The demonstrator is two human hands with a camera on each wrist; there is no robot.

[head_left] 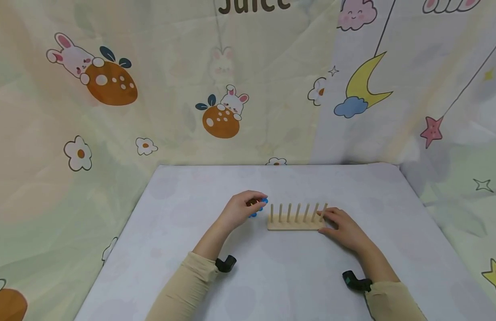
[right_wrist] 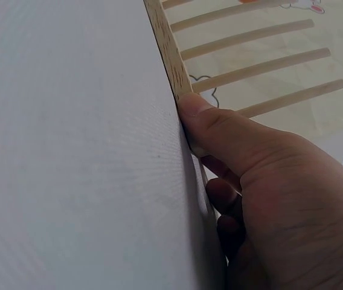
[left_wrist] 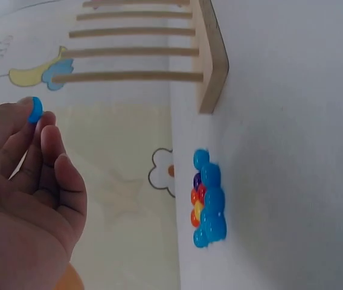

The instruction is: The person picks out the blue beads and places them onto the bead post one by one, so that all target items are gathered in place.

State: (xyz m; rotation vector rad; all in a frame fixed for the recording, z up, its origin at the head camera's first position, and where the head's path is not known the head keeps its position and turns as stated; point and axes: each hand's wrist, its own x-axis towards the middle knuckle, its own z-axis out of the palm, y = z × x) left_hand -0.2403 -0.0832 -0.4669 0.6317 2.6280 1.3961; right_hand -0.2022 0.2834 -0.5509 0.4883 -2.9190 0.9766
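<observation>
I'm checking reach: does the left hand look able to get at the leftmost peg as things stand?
Likely yes: the left hand, pinching a blue piece, is near the leftmost peg, whose top looks unobstructed.

The left hand (head_left: 241, 208) pinches between thumb and fingertip, other fingers loosely curled; to its right the right hand (head_left: 344, 228) grips, both forearms (head_left: 211, 242) slanting inward.
</observation>
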